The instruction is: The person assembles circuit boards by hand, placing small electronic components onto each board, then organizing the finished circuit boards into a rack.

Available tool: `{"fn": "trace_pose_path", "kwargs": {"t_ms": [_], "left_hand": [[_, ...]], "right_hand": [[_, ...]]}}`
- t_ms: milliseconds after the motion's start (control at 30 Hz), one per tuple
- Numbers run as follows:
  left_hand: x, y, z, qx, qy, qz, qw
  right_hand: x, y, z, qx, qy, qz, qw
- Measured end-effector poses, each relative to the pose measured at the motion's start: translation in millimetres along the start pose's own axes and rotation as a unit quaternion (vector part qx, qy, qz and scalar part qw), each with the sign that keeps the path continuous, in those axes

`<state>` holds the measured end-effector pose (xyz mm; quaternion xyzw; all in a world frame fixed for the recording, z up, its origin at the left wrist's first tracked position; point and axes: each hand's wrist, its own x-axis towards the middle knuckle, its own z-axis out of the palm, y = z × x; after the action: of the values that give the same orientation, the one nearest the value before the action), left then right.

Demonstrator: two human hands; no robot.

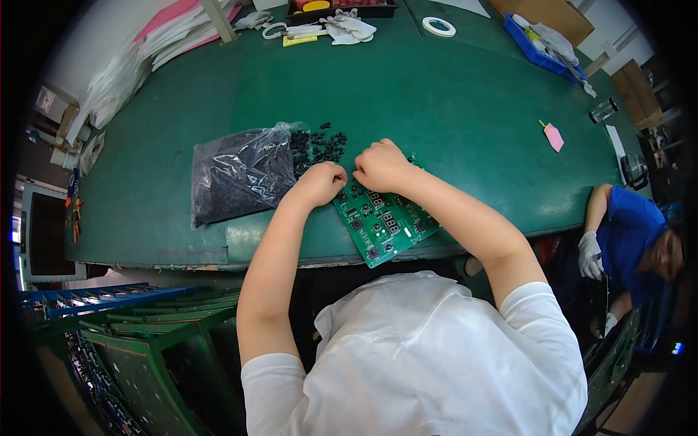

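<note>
A green circuit board (385,227) with digit displays and small black parts lies at the table's front edge. My left hand (320,184) is closed in a pinch at the board's far left corner; whatever its fingertips hold is too small to make out. Curled over the board's far side, my right hand (382,167) has its fingers pressed together, with their tips hidden. Small black parts (329,145) are scattered on the table just beyond my hands. To the left lies a clear plastic bag (240,174) full of dark small pieces, its mouth toward the loose parts.
On the green table (436,94) are a tape roll (439,27), gloves (347,29), a blue tray (542,47) and a pink tag (552,136). Green racks (160,356) stand below left. At the right, a gloved person in blue (632,240) works close by.
</note>
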<state>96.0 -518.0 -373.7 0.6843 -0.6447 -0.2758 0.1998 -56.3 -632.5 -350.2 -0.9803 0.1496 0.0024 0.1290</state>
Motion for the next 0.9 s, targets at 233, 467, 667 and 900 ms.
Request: {"fn": "trace_pose_path", "kwargs": {"t_ms": [233,467,667,900], "left_hand": [[-3.9,-6.5,10.3,0.006,0.063,-0.009,0.998],[-11.5,-0.4,17.0,0.035,0.178,-0.045,0.982],[-51.0,47.1,23.8,-0.182,0.228,-0.039,0.956],[-78.1,94.1,60.7,0.014,0.164,0.029,0.986]], "right_hand": [[39.2,-15.6,-4.9,-0.101,-0.194,0.103,0.97],[56.0,-34.3,-13.2,-0.061,-0.247,0.12,0.96],[57.1,-21.5,3.1,-0.041,-0.214,0.107,0.97],[30.7,35.1,4.5,0.194,0.076,0.156,0.966]]}}
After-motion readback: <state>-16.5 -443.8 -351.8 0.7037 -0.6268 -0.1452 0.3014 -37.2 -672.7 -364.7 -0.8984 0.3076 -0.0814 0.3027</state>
